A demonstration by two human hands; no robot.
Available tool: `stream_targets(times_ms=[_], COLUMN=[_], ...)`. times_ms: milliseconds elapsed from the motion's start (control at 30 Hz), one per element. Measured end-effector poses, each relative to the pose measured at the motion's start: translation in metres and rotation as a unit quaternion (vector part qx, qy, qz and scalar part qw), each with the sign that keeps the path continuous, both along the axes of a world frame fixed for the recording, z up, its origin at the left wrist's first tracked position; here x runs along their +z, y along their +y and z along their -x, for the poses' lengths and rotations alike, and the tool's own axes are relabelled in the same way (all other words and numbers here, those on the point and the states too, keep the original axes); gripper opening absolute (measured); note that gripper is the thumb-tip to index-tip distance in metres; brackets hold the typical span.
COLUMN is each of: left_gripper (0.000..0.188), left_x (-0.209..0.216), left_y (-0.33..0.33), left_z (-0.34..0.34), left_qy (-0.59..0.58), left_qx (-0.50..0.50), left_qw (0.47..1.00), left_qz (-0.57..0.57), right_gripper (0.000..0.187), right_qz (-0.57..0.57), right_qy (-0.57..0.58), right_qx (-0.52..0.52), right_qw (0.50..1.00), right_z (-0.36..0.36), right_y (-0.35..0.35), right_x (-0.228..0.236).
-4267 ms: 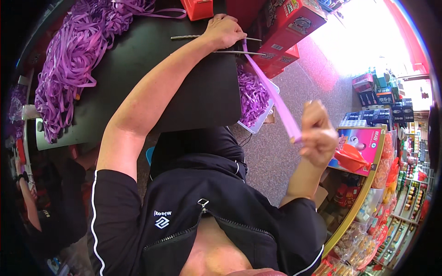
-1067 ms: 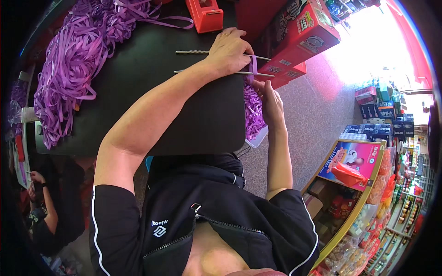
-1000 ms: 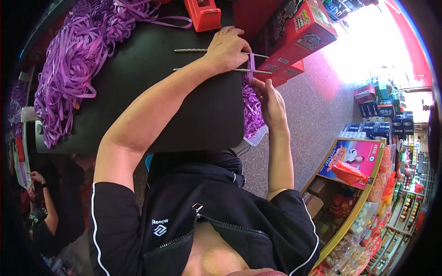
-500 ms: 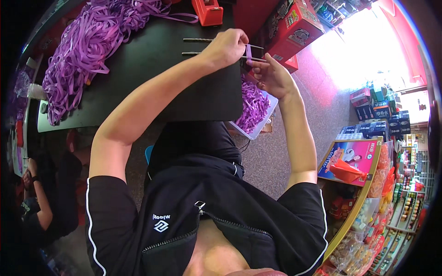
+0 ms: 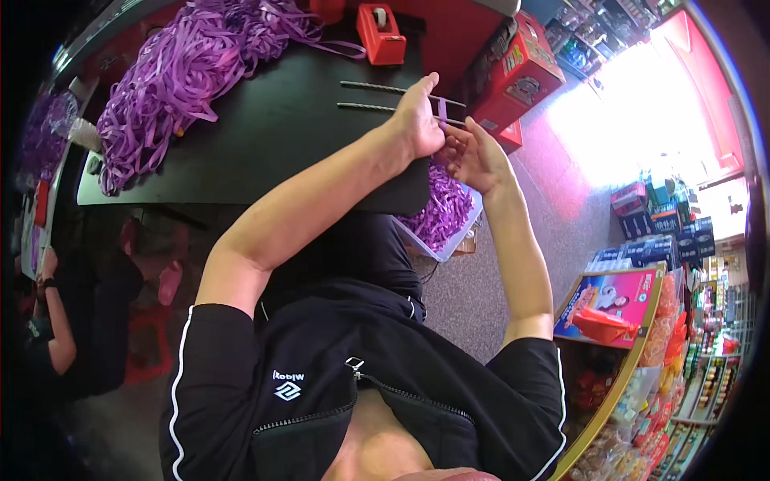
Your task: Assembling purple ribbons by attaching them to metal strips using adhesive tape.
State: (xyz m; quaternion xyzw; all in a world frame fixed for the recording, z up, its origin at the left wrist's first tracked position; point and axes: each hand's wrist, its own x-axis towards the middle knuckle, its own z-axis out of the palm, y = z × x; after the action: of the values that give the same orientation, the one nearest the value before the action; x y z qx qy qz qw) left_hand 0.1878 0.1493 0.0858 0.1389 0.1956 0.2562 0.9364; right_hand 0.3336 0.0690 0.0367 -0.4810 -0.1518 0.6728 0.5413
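Note:
Two thin twisted metal rods (image 5: 370,85) lie side by side, reaching from the black table (image 5: 265,152) past its right edge. A short purple ribbon (image 5: 442,109) crosses both rods near their right ends. My left hand (image 5: 417,124) is over the rods just left of the ribbon, its fingers stretched out and holding nothing I can see. From the right, my right hand (image 5: 479,156) has its curled fingers at the ribbon's near end, by the nearer rod. What lies beneath those fingertips is partly hidden.
A big heap of purple ribbon (image 5: 184,80) covers the table's far left. At the back stands a red tape dispenser (image 5: 382,36). Below the right table edge is a plastic bin (image 5: 443,253) of purple ribbon pieces. Red cartons (image 5: 521,72) stand beyond my hands.
My left hand has drawn back from the ribbon toward me, and its bent fingers have straightened. My right hand stays near the ribbon. The whole view has shifted slightly.

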Motion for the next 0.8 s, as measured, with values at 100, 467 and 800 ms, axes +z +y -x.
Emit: stream_targets(times_ms=[100, 467, 800], left_gripper=[0.08, 0.081, 0.078], left_x=[0.007, -0.018, -0.039], left_y=[-0.006, 0.015, 0.026], left_z=[0.001, -0.003, 0.015], left_qy=[-0.011, 0.0, -0.121], left_qx=[0.013, -0.021, -0.122], left_qw=[0.999, 0.998, 0.985], left_qz=[0.035, -0.064, -0.006], right_gripper=[0.041, 0.029, 0.032], right_qz=[-0.052, -0.256, -0.071], right_qy=[0.036, -0.408, -0.515], right_qx=[-0.051, -0.159, 0.02], right_qw=[0.997, 0.862, 0.854], right_z=[0.017, 0.041, 0.014], right_y=[-0.009, 0.027, 0.211], right_x=[-0.007, 0.069, 0.072])
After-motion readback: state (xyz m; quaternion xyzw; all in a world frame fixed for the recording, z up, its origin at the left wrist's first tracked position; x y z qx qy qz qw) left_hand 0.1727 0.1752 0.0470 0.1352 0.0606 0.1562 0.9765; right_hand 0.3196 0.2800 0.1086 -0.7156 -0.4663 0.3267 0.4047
